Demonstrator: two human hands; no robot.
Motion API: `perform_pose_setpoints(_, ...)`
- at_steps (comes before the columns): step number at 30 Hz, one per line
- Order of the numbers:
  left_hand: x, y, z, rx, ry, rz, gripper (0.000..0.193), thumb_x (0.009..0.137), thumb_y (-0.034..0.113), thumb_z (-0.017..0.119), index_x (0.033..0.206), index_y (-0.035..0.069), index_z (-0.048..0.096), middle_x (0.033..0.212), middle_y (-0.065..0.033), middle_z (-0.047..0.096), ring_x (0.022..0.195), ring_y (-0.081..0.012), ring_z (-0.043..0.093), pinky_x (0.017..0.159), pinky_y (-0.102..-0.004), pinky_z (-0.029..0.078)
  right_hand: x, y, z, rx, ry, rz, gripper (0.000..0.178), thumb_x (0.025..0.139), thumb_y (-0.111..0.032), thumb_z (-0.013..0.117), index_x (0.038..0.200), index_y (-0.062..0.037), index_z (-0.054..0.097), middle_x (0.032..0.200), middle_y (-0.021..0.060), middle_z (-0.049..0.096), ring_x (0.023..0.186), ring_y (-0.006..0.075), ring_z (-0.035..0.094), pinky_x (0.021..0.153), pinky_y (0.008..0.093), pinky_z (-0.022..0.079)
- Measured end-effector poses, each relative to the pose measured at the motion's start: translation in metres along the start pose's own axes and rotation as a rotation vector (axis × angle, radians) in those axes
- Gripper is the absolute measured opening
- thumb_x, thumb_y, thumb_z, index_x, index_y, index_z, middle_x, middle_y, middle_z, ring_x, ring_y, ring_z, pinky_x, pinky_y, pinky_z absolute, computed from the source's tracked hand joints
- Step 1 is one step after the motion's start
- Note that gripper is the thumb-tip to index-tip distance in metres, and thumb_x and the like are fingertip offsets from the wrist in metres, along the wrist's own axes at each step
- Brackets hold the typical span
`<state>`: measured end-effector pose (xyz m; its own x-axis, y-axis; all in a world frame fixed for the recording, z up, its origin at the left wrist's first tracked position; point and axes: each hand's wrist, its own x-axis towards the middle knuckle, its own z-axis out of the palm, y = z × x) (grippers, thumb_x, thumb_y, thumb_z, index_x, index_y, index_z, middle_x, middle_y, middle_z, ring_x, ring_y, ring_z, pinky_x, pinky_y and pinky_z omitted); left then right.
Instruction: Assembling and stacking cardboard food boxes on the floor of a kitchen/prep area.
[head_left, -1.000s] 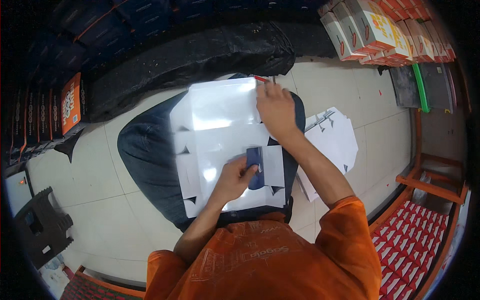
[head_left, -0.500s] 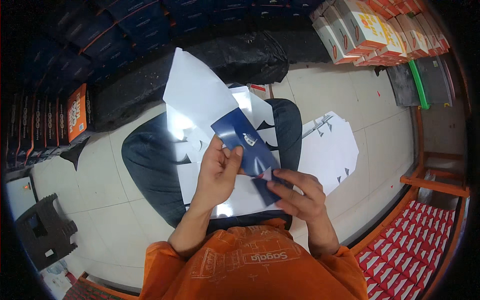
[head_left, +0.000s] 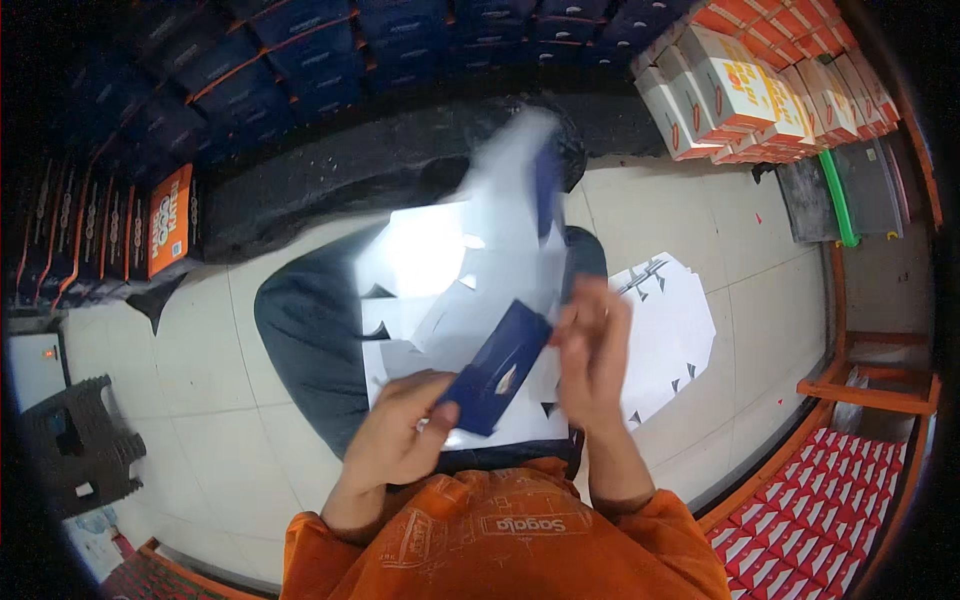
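Note:
A dark blue and white cardboard box blank, partly folded, is in front of me over my lap. Its blue panel slants up to the right, and a white flap at its far end is smeared by motion. My left hand grips the panel's near-left end, thumb on top. At the panel's right end, my right hand has its fingers bent against the edge; motion blurs them a little. Beneath lie several white cut sheets with dark notches, spread across my crossed legs.
More white blanks lie on the tiled floor at right. Stacked dark blue boxes line the far side above a black-covered ledge. White and orange boxes stand far right, red-and-white packs near right. A dark plastic stool is at left.
The box blank has swung round, its blue panel now slanting up to the right and its white flap moving rightward. My left hand has come nearer; my right hand has moved away from me.

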<state>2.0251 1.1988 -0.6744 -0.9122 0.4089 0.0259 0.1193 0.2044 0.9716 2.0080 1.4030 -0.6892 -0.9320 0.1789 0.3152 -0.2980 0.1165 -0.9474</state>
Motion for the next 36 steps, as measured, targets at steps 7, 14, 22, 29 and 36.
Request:
perform_pose_setpoints(7,-0.024,-0.019,-0.026,-0.097,0.174,-0.244,0.020,0.079,0.007,0.064,0.061,0.000,0.058,0.046,-0.0033,0.047,0.044,-0.0048,0.042,0.043,-0.0242,0.032,0.014,-0.009,0.009,-0.379,-0.753,0.317,0.038,0.076,-0.011,0.079,0.111,-0.0065,0.065,0.062,0.0001,0.055,0.051,0.0054,0.044,0.046,0.0221,0.035)
perform_pose_setpoints(14,-0.008,-0.026,-0.045,-0.097,-0.161,0.033,0.014,0.072,0.006,0.073,0.067,0.000,0.060,0.058,-0.0107,0.055,0.049,-0.0156,0.053,0.049,-0.0273,0.041,0.014,-0.012,-0.001,-0.365,-0.892,0.016,0.062,0.058,-0.027,0.087,0.110,-0.0077,0.060,0.094,0.0110,0.056,0.084,0.0273,0.057,0.071,0.0358,0.046)
perform_pose_setpoints(22,0.016,0.009,-0.053,0.104,-0.270,-0.025,0.021,0.073,0.010,0.079,0.087,-0.001,0.068,0.078,-0.0106,0.069,0.069,-0.0165,0.068,0.062,-0.0282,0.051,0.055,-0.027,-0.015,-0.765,-0.703,-0.272,0.080,0.051,-0.036,0.089,0.121,-0.0092,0.060,0.133,0.0211,0.048,0.122,0.0379,0.045,0.102,0.0439,0.035)
perform_pose_setpoints(29,0.009,-0.036,-0.022,-0.308,-0.310,-0.385,0.018,0.080,0.006,0.073,0.093,-0.004,0.066,0.080,-0.0044,0.066,0.073,-0.0089,0.057,0.068,-0.0240,0.048,0.039,-0.015,-0.002,0.068,-0.529,-0.151,0.039,0.065,-0.023,0.082,0.096,-0.0066,0.066,0.106,0.0123,0.055,0.107,0.0298,0.052,0.093,0.0479,0.038)
perform_pose_setpoints(36,0.002,-0.052,-0.023,-0.492,-0.308,-0.301,0.015,0.087,0.011,0.068,0.095,-0.002,0.068,0.076,-0.0048,0.066,0.069,-0.0113,0.061,0.062,-0.0255,0.052,0.029,-0.031,0.002,-0.459,-0.766,-0.104,0.021,0.067,-0.009,0.078,0.084,-0.0070,0.066,0.094,0.0109,0.060,0.094,0.0291,0.057,0.090,0.0400,0.041)
